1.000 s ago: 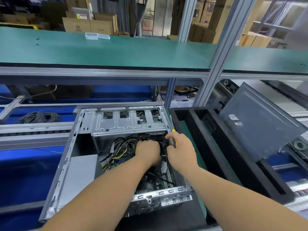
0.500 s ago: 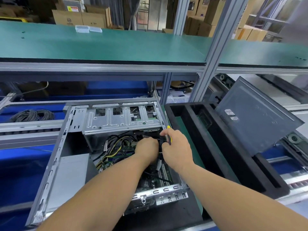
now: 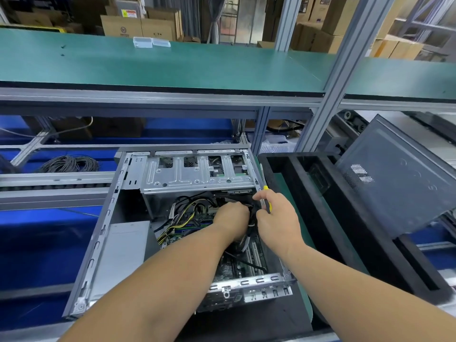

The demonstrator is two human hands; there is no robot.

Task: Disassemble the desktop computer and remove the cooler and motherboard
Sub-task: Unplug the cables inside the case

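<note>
An open desktop case (image 3: pixel 103 233) lies on its side with the drive cage (image 3: pixel 197 176) at its far end. Inside, the green motherboard (image 3: pixel 237 267) shows under bundled cables (image 3: pixel 187 211). My left hand (image 3: pixel 232 218) reaches down into the case with curled fingers; what it grips is hidden beneath it. My right hand (image 3: pixel 276 218) holds a yellow-handled screwdriver (image 3: pixel 267 201) by the case's right wall and also closes on black cables between the two hands. The cooler is hidden beneath my hands.
A grey power supply (image 3: pixel 123 255) fills the case's left side. A black foam tray (image 3: pixel 345 218) sits to the right with the removed side panel (image 3: pixel 399 176) leaning in it. A green shelf (image 3: pixel 172 65) runs overhead. A coil of wire (image 3: pixel 69 164) lies at back left.
Both hands stay at the same spot inside the case, working the black cables. My head has shifted a little, so the case sits slightly differently in view.
</note>
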